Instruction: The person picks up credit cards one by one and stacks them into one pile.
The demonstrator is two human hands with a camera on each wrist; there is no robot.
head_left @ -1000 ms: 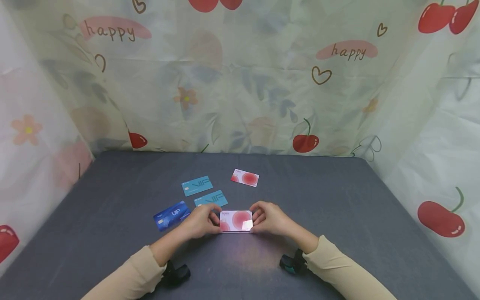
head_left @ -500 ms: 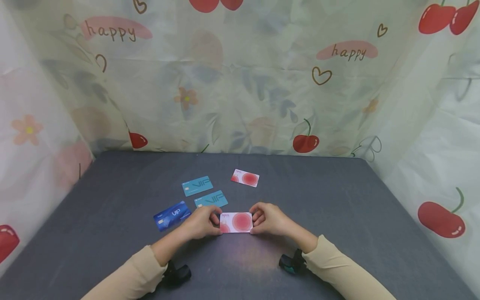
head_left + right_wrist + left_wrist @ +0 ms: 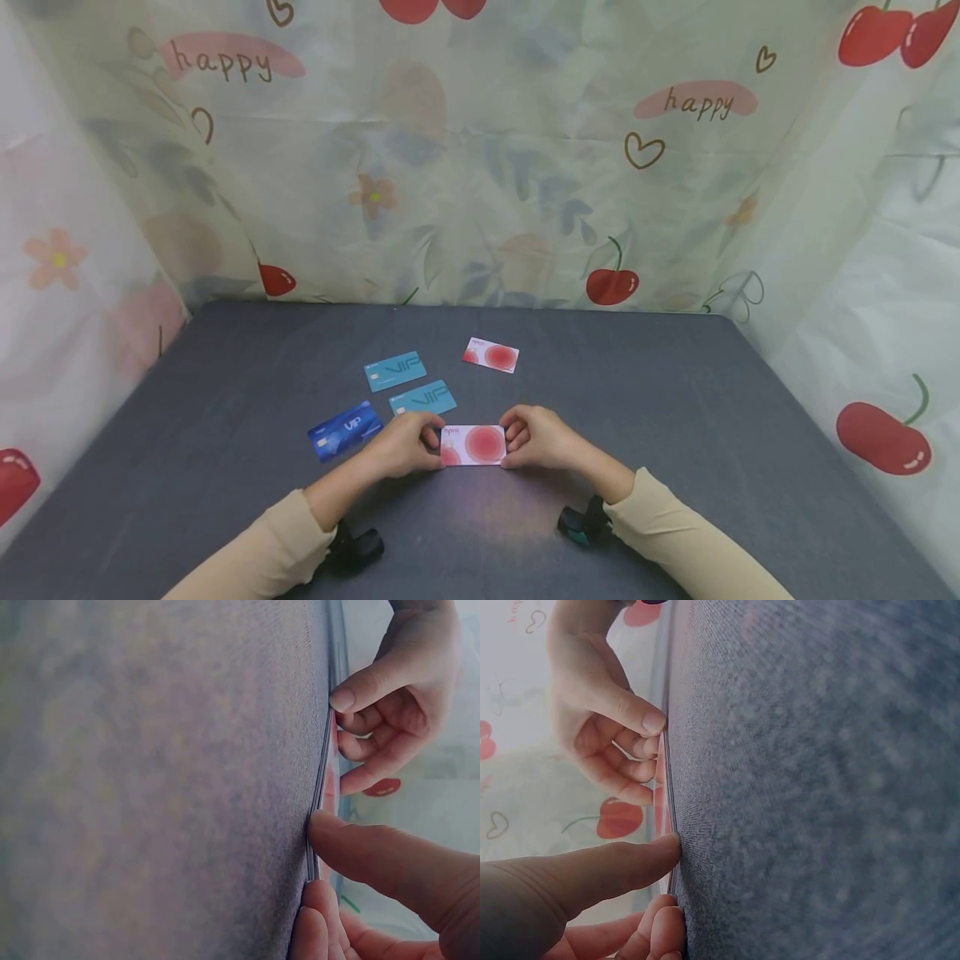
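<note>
A pink-and-white plastic card (image 3: 472,446) with red circles lies face up between both hands, right at the cloth. Thin layered edges (image 3: 321,780) show beneath it in the right wrist view, like a small stack of cards. My left hand (image 3: 408,446) holds the stack's left end, thumb at the near corner and fingers at the far one. Mirroring it, my right hand (image 3: 543,440) holds the right end. Just beyond my left hand lie a dark blue VIP card (image 3: 345,431) and a teal card (image 3: 423,397), the latter's lower edge close to the fingers.
A second teal card (image 3: 394,371) lies farther back, and another pink card (image 3: 491,355) lies to its right. Dark grey cloth covers the table (image 3: 637,383). A printed curtain (image 3: 465,208) closes off the back and sides.
The held stack has settled slightly lower and flatter; its bright glare and visible front edge are gone from the head view. Both hands have barely moved, and the loose cards stay put.
</note>
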